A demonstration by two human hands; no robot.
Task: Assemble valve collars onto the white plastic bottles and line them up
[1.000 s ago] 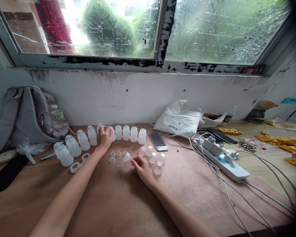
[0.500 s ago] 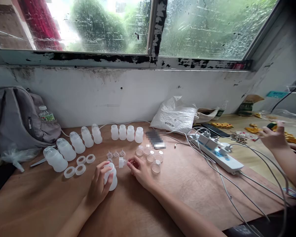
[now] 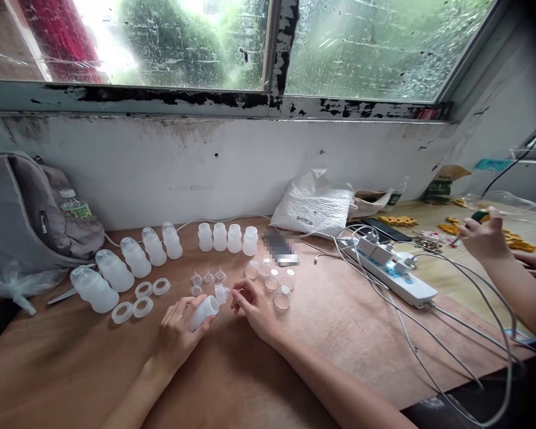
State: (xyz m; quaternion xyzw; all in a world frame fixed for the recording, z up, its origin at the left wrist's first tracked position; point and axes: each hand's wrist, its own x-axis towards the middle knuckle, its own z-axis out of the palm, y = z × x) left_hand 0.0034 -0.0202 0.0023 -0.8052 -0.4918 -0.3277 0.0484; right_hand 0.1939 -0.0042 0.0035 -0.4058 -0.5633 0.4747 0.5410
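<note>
My left hand [image 3: 177, 326] is wrapped round a frosted white baby bottle [image 3: 202, 316], whose open mouth tilts up and to the right. The fingertips of my right hand [image 3: 254, 307] pinch the tip of a clear bottle nipple set in a screw ring [image 3: 221, 293]. Ring and bottle mouth are very near each other; I cannot tell if they touch. Several loose clear nipples [image 3: 208, 276] lie just behind the bottle. Clear dome caps [image 3: 281, 300] are beside my right hand. To the left lie several white screw rings [image 3: 143, 306].
Capped bottles [image 3: 115, 271] line the left, and open bottles [image 3: 234, 239] stand at the back. A phone [image 3: 279, 247], a silver bag [image 3: 312, 205] and a power strip [image 3: 397, 277] with trailing cables lie rightward. Another person's hand [image 3: 485, 238] is at far right; a backpack [image 3: 27, 214] sits left.
My left hand has tipped the bottle from upright to slanting right, bringing its mouth nearer the ring. The nipple and ring in my right hand have tilted slightly. The view has shifted a little.
</note>
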